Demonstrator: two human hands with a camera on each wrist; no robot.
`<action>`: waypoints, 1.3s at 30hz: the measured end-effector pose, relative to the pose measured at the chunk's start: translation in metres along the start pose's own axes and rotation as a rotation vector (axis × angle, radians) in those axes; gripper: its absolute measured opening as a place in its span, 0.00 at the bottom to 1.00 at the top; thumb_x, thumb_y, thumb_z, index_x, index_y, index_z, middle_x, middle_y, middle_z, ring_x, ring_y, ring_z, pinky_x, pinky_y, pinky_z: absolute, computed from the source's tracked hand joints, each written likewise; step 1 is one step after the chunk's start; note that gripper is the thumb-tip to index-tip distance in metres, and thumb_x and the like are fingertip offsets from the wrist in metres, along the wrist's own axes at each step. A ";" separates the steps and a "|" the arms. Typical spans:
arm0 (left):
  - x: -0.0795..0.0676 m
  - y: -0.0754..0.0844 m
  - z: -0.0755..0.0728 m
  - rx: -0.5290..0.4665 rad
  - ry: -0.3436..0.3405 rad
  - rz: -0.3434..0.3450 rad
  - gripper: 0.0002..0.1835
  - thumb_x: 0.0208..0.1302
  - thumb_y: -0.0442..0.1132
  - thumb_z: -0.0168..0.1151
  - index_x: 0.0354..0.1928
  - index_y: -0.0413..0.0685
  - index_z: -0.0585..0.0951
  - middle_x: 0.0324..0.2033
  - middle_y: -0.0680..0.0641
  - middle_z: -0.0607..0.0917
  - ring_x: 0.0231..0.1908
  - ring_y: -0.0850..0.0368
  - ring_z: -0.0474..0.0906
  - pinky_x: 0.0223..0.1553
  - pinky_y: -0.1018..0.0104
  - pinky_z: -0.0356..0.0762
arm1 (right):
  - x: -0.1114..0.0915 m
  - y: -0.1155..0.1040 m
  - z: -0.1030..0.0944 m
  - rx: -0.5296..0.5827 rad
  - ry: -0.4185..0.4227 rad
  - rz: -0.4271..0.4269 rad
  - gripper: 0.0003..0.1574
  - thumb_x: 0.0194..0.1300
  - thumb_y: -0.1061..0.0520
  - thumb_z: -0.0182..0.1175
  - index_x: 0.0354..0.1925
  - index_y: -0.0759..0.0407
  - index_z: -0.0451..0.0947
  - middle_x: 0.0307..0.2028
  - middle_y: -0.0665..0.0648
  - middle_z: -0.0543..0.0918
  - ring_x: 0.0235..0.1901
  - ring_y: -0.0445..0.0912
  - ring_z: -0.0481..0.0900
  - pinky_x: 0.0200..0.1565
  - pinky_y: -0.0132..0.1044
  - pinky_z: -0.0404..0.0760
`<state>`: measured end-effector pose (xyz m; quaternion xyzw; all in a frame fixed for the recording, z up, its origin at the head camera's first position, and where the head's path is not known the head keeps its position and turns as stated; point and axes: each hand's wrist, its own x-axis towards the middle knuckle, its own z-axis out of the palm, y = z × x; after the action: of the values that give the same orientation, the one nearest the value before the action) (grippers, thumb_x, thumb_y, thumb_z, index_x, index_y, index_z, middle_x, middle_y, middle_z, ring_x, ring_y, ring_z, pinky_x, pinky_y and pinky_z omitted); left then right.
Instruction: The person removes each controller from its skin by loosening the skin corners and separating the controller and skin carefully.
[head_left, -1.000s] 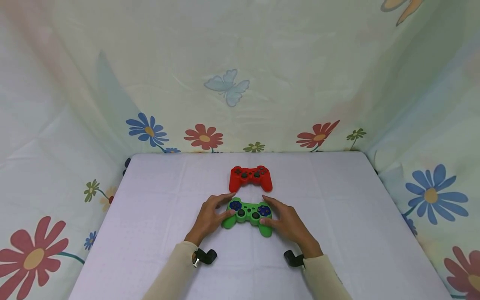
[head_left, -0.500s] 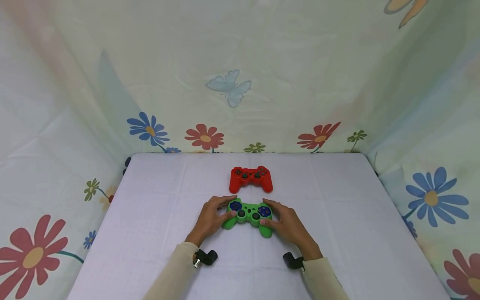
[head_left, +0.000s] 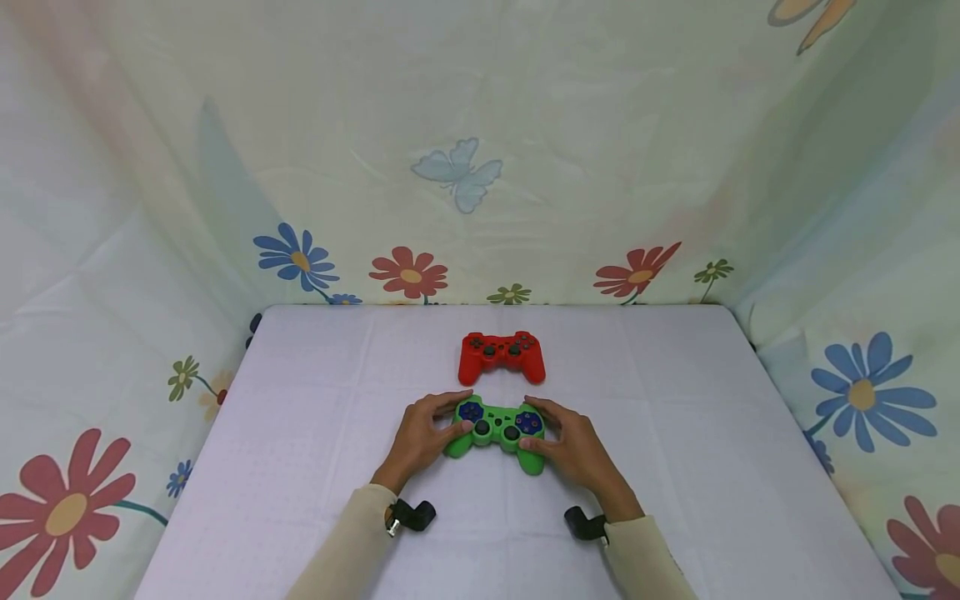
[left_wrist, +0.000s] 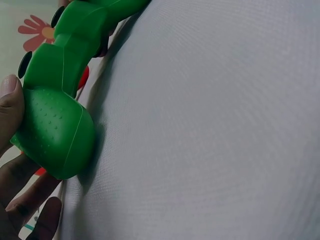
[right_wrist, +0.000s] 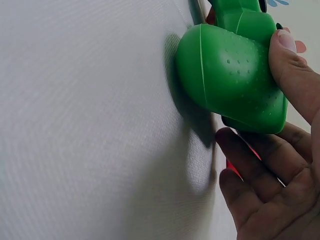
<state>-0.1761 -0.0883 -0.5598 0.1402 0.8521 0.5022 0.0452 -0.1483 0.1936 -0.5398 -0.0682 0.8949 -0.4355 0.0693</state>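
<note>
A green game controller (head_left: pixel 498 412) with blue button pads lies level over the white-covered table, sticks facing up. At its left end my left hand (head_left: pixel 415 437) grips it, thumb on top and fingers round the far side. My right hand (head_left: pixel 579 447) holds the opposite end in the same way. Both wrist views show the textured grip ends, the left handle (left_wrist: pixel 52 125) and the right handle (right_wrist: pixel 230 75), close to the cloth with a shadow beneath. Beyond it, a red game controller (head_left: pixel 502 362) rests on the table, touched by neither hand.
White cloth covers the table (head_left: pixel 660 400). Printed curtains (head_left: pixel 540 183) with flowers and butterflies rise along its back and sides. A black wrist camera (head_left: pixel 415 515) is strapped to each forearm, over beige sleeves.
Both hands keep their hold on the green controller in the same place. Only a tiny shift of the head view shows; the red controller has stayed put.
</note>
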 end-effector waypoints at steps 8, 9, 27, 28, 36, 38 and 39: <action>-0.001 0.001 0.000 -0.024 0.000 -0.015 0.29 0.66 0.46 0.76 0.69 0.60 0.83 0.57 0.58 0.90 0.45 0.59 0.83 0.48 0.66 0.82 | -0.002 -0.002 -0.001 0.043 0.011 0.003 0.47 0.58 0.51 0.81 0.74 0.51 0.75 0.69 0.56 0.82 0.69 0.55 0.81 0.70 0.55 0.76; -0.001 0.002 0.000 -0.031 0.002 -0.012 0.29 0.65 0.46 0.77 0.68 0.59 0.83 0.56 0.58 0.90 0.43 0.59 0.82 0.45 0.68 0.81 | -0.002 -0.002 0.000 0.055 0.010 0.004 0.48 0.58 0.52 0.81 0.74 0.51 0.75 0.69 0.56 0.82 0.67 0.55 0.83 0.68 0.52 0.78; -0.003 0.011 -0.003 -0.162 0.084 -0.009 0.32 0.58 0.42 0.82 0.65 0.64 0.85 0.58 0.58 0.90 0.44 0.56 0.83 0.45 0.69 0.78 | 0.000 -0.013 -0.002 0.205 0.073 -0.009 0.52 0.48 0.60 0.85 0.71 0.53 0.77 0.70 0.57 0.80 0.71 0.55 0.78 0.55 0.38 0.86; -0.003 0.012 -0.003 -0.175 0.091 -0.008 0.32 0.57 0.42 0.82 0.65 0.65 0.85 0.58 0.58 0.90 0.44 0.56 0.84 0.45 0.69 0.78 | 0.000 -0.013 -0.002 0.222 0.080 -0.006 0.53 0.47 0.61 0.85 0.71 0.53 0.77 0.70 0.57 0.80 0.71 0.55 0.78 0.55 0.38 0.86; -0.003 0.012 -0.003 -0.232 0.127 0.014 0.31 0.56 0.40 0.83 0.63 0.69 0.86 0.55 0.60 0.91 0.46 0.57 0.85 0.42 0.69 0.76 | 0.000 -0.017 0.000 0.289 0.125 0.008 0.53 0.45 0.64 0.85 0.70 0.52 0.79 0.70 0.57 0.81 0.70 0.55 0.79 0.55 0.36 0.86; -0.003 0.013 -0.003 -0.235 0.135 0.019 0.31 0.55 0.40 0.83 0.62 0.69 0.86 0.55 0.60 0.91 0.46 0.57 0.85 0.40 0.70 0.75 | 0.000 -0.017 0.000 0.289 0.134 0.007 0.53 0.45 0.63 0.85 0.70 0.50 0.79 0.70 0.56 0.81 0.70 0.54 0.80 0.55 0.37 0.85; -0.003 0.013 -0.003 -0.235 0.140 0.022 0.31 0.55 0.40 0.83 0.62 0.69 0.87 0.54 0.60 0.91 0.46 0.57 0.85 0.40 0.70 0.74 | 0.000 -0.017 0.001 0.289 0.138 0.003 0.52 0.45 0.63 0.85 0.69 0.48 0.80 0.70 0.56 0.81 0.70 0.54 0.80 0.55 0.37 0.85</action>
<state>-0.1714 -0.0859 -0.5474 0.1078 0.7868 0.6077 -0.0039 -0.1470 0.1825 -0.5267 -0.0259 0.8257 -0.5632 0.0174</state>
